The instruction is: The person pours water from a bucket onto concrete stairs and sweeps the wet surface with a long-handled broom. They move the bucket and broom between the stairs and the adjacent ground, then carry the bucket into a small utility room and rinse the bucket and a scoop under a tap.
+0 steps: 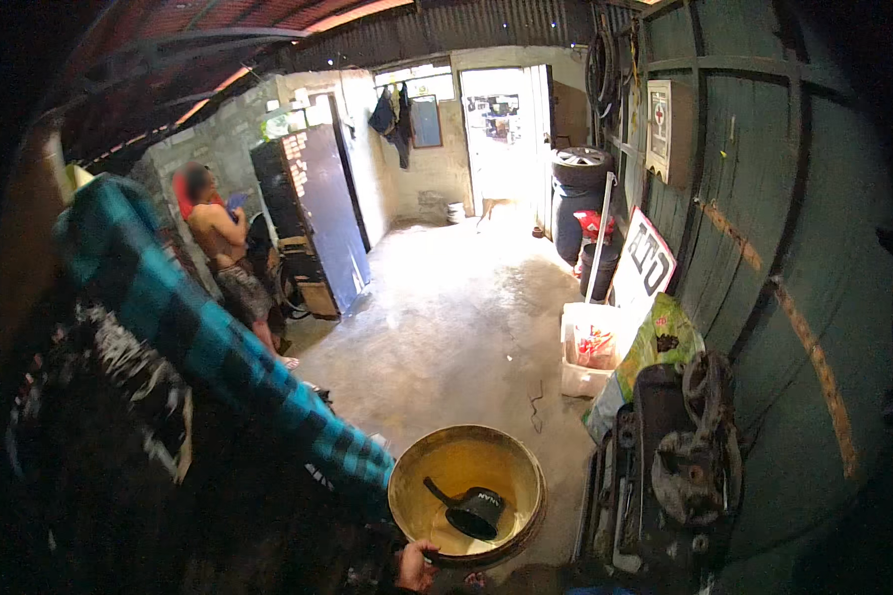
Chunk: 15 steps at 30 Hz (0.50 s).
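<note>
A round, yellowish-brown tub (407, 461) stands at the lower middle of the head view. Inside it lies a black water dipper (474, 513), its handle pointing toward the far left. What looks like shallow water covers the tub's bottom. My left hand (417, 566) grips the near-left rim, with the thumb side on top and the other fingers hidden. A teal and black plaid cloth (238, 357) stretches from the upper left down to the tub's left side. My right hand is not visible.
Dark machine parts (685, 466) line the right wall, beside a green and yellow sack (655, 342). Beyond stand a white bin (577, 382) with a pole and some tires (580, 169). A person (218, 228) stands at the left near a leaning dark panel (327, 208). A bright doorway (511, 139) opens at the back.
</note>
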Motion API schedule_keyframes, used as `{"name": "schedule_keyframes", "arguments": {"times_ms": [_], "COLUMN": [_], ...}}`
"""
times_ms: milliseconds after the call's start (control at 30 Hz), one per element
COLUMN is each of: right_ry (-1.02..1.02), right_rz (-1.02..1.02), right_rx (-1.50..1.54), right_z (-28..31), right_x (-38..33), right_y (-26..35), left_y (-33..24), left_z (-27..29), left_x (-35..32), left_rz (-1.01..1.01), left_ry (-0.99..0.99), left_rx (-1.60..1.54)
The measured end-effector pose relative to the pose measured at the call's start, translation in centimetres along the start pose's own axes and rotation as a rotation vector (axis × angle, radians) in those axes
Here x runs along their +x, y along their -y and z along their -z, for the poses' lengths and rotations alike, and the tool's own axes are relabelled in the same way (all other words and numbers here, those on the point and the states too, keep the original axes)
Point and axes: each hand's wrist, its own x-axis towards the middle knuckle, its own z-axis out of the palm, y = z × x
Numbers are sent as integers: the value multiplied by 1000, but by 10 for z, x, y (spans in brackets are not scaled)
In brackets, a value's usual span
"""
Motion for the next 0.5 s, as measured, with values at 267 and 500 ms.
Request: {"name": "schedule_keyframes", "arguments": {"times_ms": [267,500], "right_ry": [-70,-25], "right_rz": [-153,-179], "right_rx": [248,66], "right_z": [59,187], "right_x": [124,267], "right_y": [176,345], "left_y": [-151,-270], "left_z": [-215,-389], "left_x": [153,294], "left_rz": [-166,-347], "left_ry": [58,126], "left_rx": [228,75]}}
